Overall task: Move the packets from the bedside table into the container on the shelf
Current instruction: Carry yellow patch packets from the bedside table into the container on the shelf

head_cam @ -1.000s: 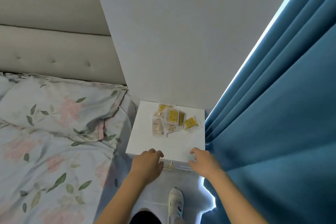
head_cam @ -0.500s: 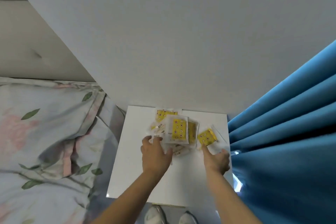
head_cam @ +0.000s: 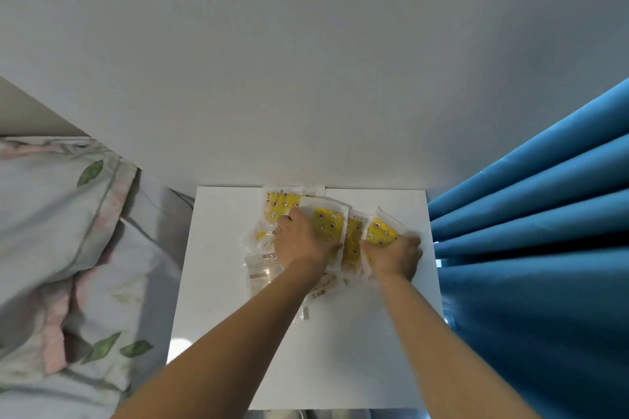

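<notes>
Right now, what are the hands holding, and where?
Left hand grips a yellow packet by its left edge; right hand grips another packet at its near end.

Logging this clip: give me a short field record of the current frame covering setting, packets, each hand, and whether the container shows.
setting: white bedside table between floral bedding and blue curtain
packets: yellow-printed packets in an overlapping pile at the table's back, by the wall
left hand: on the pile, over the middle packets; grip unclear
right hand: on the rightmost packet; grip unclear
container: not in view
</notes>
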Motion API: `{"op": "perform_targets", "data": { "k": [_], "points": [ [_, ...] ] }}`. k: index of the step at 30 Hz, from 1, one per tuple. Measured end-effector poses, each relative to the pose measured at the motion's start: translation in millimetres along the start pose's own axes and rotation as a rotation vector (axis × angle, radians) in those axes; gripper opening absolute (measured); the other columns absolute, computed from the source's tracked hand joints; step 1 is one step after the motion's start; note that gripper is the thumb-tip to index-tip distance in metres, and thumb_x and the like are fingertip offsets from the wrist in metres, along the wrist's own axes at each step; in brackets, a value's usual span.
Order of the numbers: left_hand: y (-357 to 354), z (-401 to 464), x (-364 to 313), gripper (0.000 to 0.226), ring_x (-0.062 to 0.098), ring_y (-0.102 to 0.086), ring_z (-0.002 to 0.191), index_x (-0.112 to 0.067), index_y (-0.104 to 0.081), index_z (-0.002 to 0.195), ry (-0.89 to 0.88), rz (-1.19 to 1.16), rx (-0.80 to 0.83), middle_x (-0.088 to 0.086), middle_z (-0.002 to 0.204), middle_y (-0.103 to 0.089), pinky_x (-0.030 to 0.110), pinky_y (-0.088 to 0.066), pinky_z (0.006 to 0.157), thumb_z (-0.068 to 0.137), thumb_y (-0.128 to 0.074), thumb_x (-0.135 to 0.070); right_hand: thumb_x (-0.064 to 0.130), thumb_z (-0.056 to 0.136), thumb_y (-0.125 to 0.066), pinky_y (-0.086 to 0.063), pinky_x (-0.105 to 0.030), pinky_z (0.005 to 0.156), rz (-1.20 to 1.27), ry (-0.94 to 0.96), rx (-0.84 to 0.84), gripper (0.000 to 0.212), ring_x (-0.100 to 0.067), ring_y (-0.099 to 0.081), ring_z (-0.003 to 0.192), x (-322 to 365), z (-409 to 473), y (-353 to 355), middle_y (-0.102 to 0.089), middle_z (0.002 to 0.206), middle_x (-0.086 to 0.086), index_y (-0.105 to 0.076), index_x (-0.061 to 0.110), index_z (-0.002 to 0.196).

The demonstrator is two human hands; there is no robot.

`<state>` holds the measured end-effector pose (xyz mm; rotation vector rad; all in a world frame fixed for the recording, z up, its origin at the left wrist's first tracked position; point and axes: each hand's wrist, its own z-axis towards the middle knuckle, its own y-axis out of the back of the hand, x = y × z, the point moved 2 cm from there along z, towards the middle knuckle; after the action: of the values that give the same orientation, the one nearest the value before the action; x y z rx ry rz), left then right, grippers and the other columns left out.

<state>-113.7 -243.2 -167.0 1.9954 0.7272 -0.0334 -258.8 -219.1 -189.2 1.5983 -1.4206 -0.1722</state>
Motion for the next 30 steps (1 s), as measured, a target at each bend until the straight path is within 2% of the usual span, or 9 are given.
{"op": "perform_targets", "data": {
  "k": [5,7,12,16,18,20,23,25,30],
  "points": [
    [-1,-6,-4,0.063,0.026,-0.058,0.106,-0.012,-0.048,0.124,-0.174,-0.044,0.008,0.007,0.134,-0.039,0.033,-0.053,0.080,0.074,-0.082,-0.031,0.035,0.071,-0.083,-0.047,-0.040,0.088,-0.175,0.018,0.073,0.050,-0.037,-0.045,0.113,7,6,5,-0.050,0.125,-0.016,-0.062,0.015,0.111],
    [-10,-12,-7,0.048,0.024,-0.051,0.113,-0.014,-0.053,0.123,-0.262,0.002,-0.032,0.004,0.133,-0.043,0.032,-0.050,0.086,0.083,-0.072,-0.032,0.031,0.077,-0.077,-0.044,-0.041,0.089,-0.198,0.004,0.063,0.042,-0.038,-0.042,0.111,10,4,3,-0.042,0.128,-0.017,-0.060,0.022,0.114],
    [-30,-24,-8,0.035,0.033,-0.045,0.120,-0.012,-0.064,0.116,-0.398,0.058,-0.128,0.009,0.137,-0.052,0.035,-0.043,0.095,0.082,-0.069,-0.018,0.025,0.080,-0.070,-0.040,-0.048,0.095,-0.129,0.033,-0.025,0.078,-0.042,-0.042,0.118,4,-1,-5,-0.037,0.135,-0.025,-0.025,0.020,0.144],
    [-39,-28,-9,0.035,0.032,-0.036,0.132,-0.003,-0.062,0.117,-0.400,-0.080,-0.108,0.013,0.145,-0.034,0.022,-0.043,0.095,0.085,-0.070,-0.016,0.024,0.077,-0.075,-0.049,-0.039,0.077,0.108,-0.068,-0.081,0.093,-0.039,-0.052,0.102,5,-10,-4,-0.027,0.137,-0.021,-0.013,0.031,0.147],
    [-39,-26,-9,0.041,0.025,-0.038,0.130,-0.001,-0.057,0.123,-0.361,-0.177,-0.071,0.008,0.146,-0.029,0.005,-0.036,0.090,0.087,-0.067,-0.017,0.015,0.071,-0.081,-0.051,-0.040,0.078,0.178,-0.032,-0.062,0.105,-0.037,-0.056,0.093,4,-11,-1,-0.035,0.134,-0.020,-0.011,0.031,0.148],
    [-38,-25,-12,0.037,0.025,-0.047,0.122,-0.003,-0.062,0.119,-0.342,-0.198,-0.048,0.009,0.137,-0.041,0.014,-0.042,0.090,0.085,-0.068,-0.018,0.011,0.068,-0.084,-0.050,-0.041,0.086,0.224,-0.005,-0.020,0.112,-0.039,-0.058,0.104,0,-10,3,-0.049,0.131,-0.019,-0.009,0.027,0.149],
    [-32,-26,-15,0.019,0.025,-0.063,0.088,-0.006,-0.070,0.098,-0.244,-0.301,0.047,0.010,0.094,-0.066,0.033,-0.055,0.073,0.081,-0.069,-0.016,0.011,0.066,-0.086,-0.048,-0.038,0.091,0.311,-0.033,0.006,0.104,-0.037,-0.058,0.113,-8,-10,7,-0.057,0.129,-0.015,-0.021,0.019,0.147],
    [-25,-29,-16,0.012,0.021,-0.061,0.071,-0.009,-0.070,0.089,-0.194,-0.377,0.079,0.004,0.074,-0.064,0.029,-0.050,0.058,0.080,-0.069,-0.017,0.013,0.063,-0.088,-0.048,-0.035,0.090,0.310,-0.020,0.041,0.086,-0.034,-0.059,0.113,-13,-10,7,-0.060,0.127,-0.012,-0.040,0.014,0.135],
    [5,-51,7,0.010,0.020,-0.070,0.072,-0.018,-0.067,0.078,-0.084,-0.789,0.123,0.005,0.077,-0.073,0.030,-0.054,0.061,0.079,-0.075,-0.011,0.016,0.065,-0.087,-0.052,-0.035,0.089,0.346,0.057,0.113,0.053,-0.026,-0.066,0.098,-22,-3,20,-0.070,0.107,-0.006,-0.062,0.014,0.112]
  ]
}}
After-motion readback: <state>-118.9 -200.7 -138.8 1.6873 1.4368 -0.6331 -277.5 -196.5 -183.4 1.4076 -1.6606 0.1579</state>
